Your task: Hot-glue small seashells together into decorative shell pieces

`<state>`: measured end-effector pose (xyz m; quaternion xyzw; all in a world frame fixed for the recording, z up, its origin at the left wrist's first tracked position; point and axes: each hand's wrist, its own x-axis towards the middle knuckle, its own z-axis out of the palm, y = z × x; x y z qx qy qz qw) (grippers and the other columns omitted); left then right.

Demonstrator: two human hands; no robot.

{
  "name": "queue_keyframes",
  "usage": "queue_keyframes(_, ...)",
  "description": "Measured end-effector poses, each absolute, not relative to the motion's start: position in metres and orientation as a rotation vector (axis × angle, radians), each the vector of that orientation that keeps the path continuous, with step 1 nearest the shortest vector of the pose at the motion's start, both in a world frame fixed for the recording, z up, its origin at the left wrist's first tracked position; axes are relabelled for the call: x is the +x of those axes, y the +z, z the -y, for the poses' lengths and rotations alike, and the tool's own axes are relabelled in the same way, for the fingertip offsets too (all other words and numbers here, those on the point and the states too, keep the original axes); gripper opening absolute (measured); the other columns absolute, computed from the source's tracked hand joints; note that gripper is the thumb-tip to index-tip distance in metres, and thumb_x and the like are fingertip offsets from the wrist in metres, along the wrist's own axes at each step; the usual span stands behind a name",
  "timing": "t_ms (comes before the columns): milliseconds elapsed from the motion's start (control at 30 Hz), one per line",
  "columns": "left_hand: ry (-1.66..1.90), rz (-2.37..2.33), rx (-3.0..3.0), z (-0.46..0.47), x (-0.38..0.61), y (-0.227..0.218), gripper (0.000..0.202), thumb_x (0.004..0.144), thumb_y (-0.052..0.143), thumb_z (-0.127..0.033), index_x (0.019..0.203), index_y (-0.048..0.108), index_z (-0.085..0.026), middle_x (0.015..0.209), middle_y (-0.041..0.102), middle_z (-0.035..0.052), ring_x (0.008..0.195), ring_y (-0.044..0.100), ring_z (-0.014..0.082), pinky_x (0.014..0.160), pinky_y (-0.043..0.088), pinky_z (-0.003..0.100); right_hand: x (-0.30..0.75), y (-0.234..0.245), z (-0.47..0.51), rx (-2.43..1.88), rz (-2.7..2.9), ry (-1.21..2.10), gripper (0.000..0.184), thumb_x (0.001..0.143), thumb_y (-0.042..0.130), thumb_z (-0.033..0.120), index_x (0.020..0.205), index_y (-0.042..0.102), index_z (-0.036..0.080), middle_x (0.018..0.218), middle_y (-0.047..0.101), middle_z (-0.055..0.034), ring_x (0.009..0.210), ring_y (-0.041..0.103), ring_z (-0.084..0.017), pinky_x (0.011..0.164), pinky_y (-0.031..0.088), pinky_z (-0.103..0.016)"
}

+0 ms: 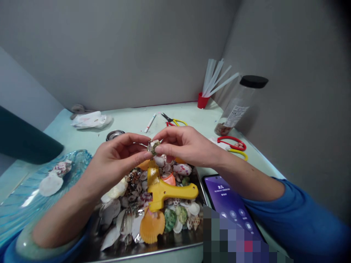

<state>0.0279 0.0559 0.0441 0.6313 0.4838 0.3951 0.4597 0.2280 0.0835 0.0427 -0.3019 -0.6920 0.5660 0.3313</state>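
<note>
My left hand (115, 153) and my right hand (189, 146) meet above a metal tray (189, 243) heaped with shells. Between the fingertips of both hands is a small greenish-white shell (155, 147), partly hidden by the fingers. Both hands are closed in a pinch on it. Just below them, a yellow hot glue gun (170, 191) lies on top of the shells. An orange scallop shell (152, 226) sits under the gun's lower end, with green shells (170, 219) beside it.
Left stands a blue clear shell-shaped dish (16, 201) with shells in it, and a dark green cylinder (24, 138). A lit phone (227, 197) lies right of the tray. Farther back are scissors (231, 142), pliers (175, 120), a marker (150, 123), a jar (233, 109) and glue sticks (215, 78).
</note>
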Motion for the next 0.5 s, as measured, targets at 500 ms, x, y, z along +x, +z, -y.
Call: queue_keyframes(500, 0.98, -1.174, 1.424, -0.0548, 0.0307, 0.0467, 0.024, 0.073, 0.072, -0.02, 0.096, 0.066, -0.021, 0.086, 0.069, -0.0002, 0.077, 0.066, 0.0096, 0.069, 0.053, 0.015, 0.2306, 0.0411, -0.0861, -0.745, 1.811, 1.509, 0.02, 0.079, 0.064, 0.023, 0.097, 0.062, 0.013, 0.07, 0.063, 0.0009, 0.056, 0.058, -0.008, 0.05, 0.044, -0.018)
